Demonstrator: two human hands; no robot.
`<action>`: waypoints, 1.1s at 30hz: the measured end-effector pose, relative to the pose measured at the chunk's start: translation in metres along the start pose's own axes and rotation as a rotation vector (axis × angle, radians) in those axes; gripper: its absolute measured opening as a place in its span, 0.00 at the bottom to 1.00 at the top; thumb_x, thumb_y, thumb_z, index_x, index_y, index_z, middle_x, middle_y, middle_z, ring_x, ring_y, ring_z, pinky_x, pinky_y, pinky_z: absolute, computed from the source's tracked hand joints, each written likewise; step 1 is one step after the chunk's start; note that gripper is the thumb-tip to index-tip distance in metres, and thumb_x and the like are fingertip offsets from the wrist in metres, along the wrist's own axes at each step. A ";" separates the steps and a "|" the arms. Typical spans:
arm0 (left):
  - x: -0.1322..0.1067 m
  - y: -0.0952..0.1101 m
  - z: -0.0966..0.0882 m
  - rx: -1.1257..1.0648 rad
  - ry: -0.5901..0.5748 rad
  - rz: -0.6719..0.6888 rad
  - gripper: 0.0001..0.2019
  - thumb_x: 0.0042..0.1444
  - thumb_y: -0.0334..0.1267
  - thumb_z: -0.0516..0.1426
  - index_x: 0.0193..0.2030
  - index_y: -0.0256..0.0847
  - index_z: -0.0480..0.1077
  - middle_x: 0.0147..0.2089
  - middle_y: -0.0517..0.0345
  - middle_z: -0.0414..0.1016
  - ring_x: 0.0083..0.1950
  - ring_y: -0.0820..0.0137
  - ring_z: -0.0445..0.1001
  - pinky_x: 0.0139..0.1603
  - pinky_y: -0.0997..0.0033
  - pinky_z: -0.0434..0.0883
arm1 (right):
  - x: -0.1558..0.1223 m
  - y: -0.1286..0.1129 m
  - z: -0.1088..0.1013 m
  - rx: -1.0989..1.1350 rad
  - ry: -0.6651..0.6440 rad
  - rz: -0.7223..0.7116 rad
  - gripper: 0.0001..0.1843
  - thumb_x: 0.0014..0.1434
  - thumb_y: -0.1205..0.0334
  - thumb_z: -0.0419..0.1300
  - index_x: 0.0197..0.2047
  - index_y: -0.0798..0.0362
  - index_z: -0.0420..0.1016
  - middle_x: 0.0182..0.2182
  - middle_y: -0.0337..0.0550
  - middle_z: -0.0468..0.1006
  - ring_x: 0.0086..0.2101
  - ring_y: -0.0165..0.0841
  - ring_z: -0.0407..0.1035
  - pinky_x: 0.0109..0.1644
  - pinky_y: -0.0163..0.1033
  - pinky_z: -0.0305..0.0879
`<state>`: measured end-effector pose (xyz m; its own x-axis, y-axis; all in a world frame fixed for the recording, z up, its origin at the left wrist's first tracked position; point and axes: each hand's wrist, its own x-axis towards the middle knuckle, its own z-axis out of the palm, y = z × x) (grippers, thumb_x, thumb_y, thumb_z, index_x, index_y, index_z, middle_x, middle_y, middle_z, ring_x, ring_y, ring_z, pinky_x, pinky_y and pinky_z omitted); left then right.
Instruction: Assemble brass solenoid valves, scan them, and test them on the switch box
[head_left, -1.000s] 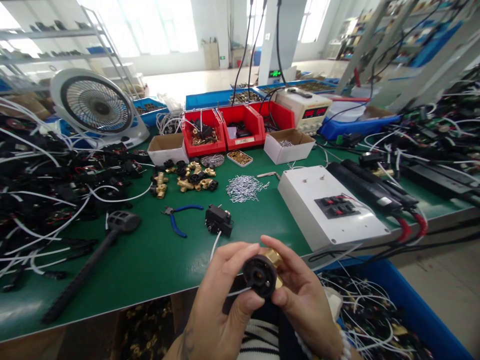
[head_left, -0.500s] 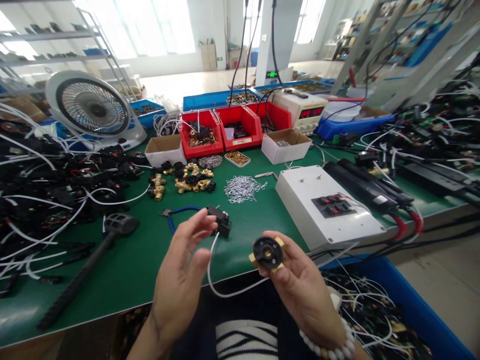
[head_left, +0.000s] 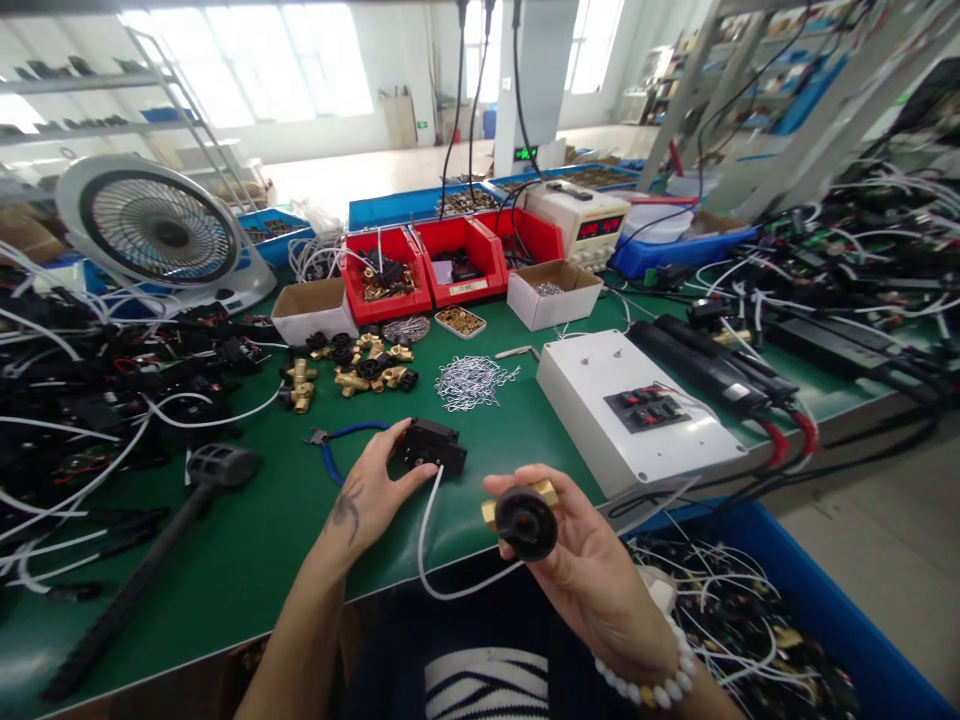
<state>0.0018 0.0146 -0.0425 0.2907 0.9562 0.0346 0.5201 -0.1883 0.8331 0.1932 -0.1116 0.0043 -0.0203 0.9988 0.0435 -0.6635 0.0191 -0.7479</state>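
Observation:
My right hand [head_left: 581, 565] holds a brass fitting with a round black cap [head_left: 525, 520] just off the near edge of the green table [head_left: 247, 520]. My left hand [head_left: 375, 490] reaches onto the table and grips a small black switch block [head_left: 431, 448]. A white wire [head_left: 427, 545] runs from that block down over the table edge. Blue-handled pliers [head_left: 341, 447] lie just left of my left hand.
Brass and black fittings [head_left: 352, 367] and a heap of wire clips [head_left: 471, 381] lie mid-table. Behind stand red bins [head_left: 450, 262], cardboard boxes [head_left: 551, 293], a fan [head_left: 154, 230]. A white test box [head_left: 630, 410] sits right; tangled wired parts [head_left: 82, 380] left; a blue crate [head_left: 795, 620] below right.
My left hand let go of the capped fitting, moved forward onto the table and closed on the black switch block. My right hand kept the fitting and stayed near the table edge.

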 end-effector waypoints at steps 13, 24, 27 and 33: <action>-0.009 0.029 0.026 0.327 0.364 0.366 0.32 0.54 0.50 0.61 0.62 0.35 0.60 0.52 0.44 0.64 0.43 0.62 0.69 0.48 0.56 0.72 | 0.000 0.002 -0.001 0.107 -0.029 0.006 0.17 0.51 0.63 0.72 0.45 0.43 0.77 0.46 0.38 0.79 0.34 0.24 0.71 0.42 0.28 0.68; -0.021 0.042 0.051 0.723 0.144 0.237 0.28 0.58 0.40 0.56 0.64 0.34 0.60 0.62 0.37 0.63 0.50 0.50 0.70 0.46 0.51 0.71 | -0.001 -0.001 -0.003 0.083 -0.065 -0.040 0.18 0.54 0.68 0.70 0.47 0.42 0.77 0.47 0.38 0.79 0.40 0.25 0.71 0.45 0.28 0.66; -0.019 0.052 0.057 0.660 0.081 0.215 0.27 0.56 0.36 0.57 0.63 0.37 0.63 0.64 0.39 0.63 0.46 0.48 0.71 0.44 0.47 0.70 | -0.002 0.000 -0.004 0.081 -0.044 -0.009 0.18 0.53 0.61 0.71 0.48 0.45 0.76 0.43 0.41 0.80 0.31 0.23 0.70 0.36 0.27 0.66; -0.014 0.051 0.047 0.166 0.142 0.144 0.23 0.60 0.43 0.55 0.61 0.39 0.64 0.60 0.47 0.69 0.56 0.56 0.69 0.57 0.53 0.67 | -0.004 0.001 -0.006 -0.029 0.031 0.183 0.22 0.56 0.48 0.67 0.45 0.57 0.73 0.32 0.46 0.79 0.25 0.23 0.65 0.29 0.27 0.62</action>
<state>0.0622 -0.0185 -0.0265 0.2616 0.9364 0.2338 0.6092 -0.3481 0.7125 0.1973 -0.1153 -0.0009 -0.1157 0.9866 -0.1150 -0.6288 -0.1623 -0.7605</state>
